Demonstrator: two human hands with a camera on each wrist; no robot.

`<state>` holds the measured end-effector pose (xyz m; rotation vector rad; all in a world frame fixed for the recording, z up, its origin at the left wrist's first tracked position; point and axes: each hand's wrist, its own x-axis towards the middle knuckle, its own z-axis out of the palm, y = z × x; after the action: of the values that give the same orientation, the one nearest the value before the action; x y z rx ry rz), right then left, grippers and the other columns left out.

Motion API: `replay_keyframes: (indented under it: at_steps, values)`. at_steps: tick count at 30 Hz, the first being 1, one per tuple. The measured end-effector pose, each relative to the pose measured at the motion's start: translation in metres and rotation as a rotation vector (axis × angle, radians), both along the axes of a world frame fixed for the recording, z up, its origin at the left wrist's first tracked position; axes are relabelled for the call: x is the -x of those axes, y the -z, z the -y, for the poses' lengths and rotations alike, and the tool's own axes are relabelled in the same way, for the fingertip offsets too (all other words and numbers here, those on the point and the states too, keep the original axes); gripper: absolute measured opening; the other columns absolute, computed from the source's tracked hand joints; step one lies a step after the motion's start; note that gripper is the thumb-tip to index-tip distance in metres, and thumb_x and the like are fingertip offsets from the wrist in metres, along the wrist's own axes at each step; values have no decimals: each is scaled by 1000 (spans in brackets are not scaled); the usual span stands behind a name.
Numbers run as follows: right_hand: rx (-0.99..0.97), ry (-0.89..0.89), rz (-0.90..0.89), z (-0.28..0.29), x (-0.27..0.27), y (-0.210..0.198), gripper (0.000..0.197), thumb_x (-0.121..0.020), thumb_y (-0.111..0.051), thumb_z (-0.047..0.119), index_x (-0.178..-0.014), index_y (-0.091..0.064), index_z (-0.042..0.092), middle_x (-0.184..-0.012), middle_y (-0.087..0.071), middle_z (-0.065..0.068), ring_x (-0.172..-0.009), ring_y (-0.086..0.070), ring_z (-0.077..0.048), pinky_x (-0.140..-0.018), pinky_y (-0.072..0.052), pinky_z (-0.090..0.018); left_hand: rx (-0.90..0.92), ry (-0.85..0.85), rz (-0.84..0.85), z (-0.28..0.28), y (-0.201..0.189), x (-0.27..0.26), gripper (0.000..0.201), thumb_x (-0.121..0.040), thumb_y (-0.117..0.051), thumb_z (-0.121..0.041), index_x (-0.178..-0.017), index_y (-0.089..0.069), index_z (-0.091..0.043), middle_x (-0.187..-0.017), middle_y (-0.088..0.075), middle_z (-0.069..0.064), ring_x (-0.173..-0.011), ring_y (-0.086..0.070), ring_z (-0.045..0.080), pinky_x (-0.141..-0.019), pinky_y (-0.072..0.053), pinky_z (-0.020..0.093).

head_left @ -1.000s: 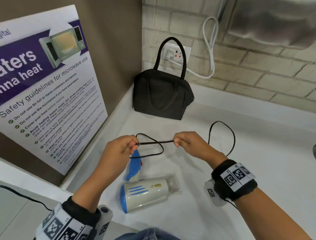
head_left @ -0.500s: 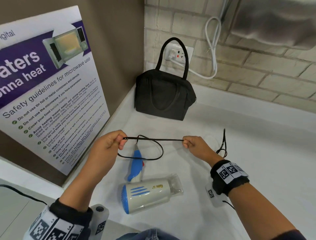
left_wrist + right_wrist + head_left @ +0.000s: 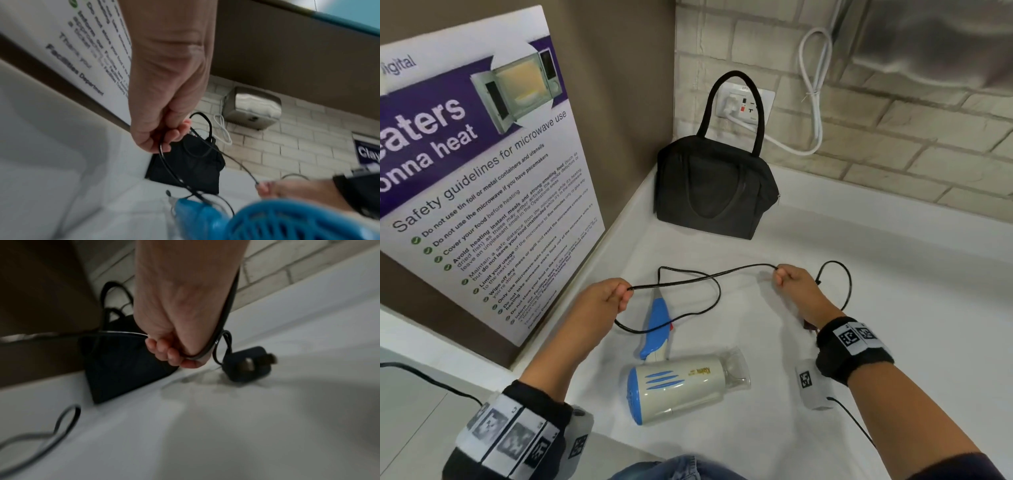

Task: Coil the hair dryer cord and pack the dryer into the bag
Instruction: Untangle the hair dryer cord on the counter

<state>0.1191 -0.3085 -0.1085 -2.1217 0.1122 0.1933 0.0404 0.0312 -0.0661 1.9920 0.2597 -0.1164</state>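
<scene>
A cream and blue hair dryer (image 3: 681, 385) lies on its side on the white counter (image 3: 893, 308), its blue handle (image 3: 657, 325) pointing away from me. Its thin black cord (image 3: 702, 279) stretches between my hands above the handle. My left hand (image 3: 616, 294) pinches the cord (image 3: 164, 151) and my right hand (image 3: 786, 277) grips it farther along. Beyond the right hand (image 3: 174, 353) the cord loops to the black plug (image 3: 246, 365) on the counter. The black bag (image 3: 714, 186) stands closed in the far corner.
A microwave safety poster (image 3: 476, 178) leans against the left wall. A white cable (image 3: 815, 92) runs from the wall socket (image 3: 744, 104) behind the bag. A metal appliance (image 3: 928, 37) hangs at upper right. A thin wire (image 3: 852, 418) trails from my right wrist camera.
My hands have drawn apart, pulling a longer length of cord taut between them. The right hand slid to the right along the cord; the loop near the handle has widened.
</scene>
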Motion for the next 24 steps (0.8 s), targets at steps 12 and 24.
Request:
replay_keyframes:
  at_steps: [12,24]
  values:
    - [147,-1,-61,-3,-4,-22,32,-87,-38,8,-59,-48,18,-59,-43,3,-58,-38,-13,-60,-32,-27,-454,39,-134,-6,34,-15,21,-90,-49,0,-74,-54,-14,-79,-59,7,-77,-53,24,-72,-41,30]
    - [664,-432,23,-66,32,-74,41,-98,-34,28,-58,-39,24,-80,-55,-3,-76,-50,-22,-69,-37,-30,-488,545,446,82,-26,-16,49,-98,-42,-22,-145,-29,-23,-152,-30,-6,-141,-21,14,-114,-16,26]
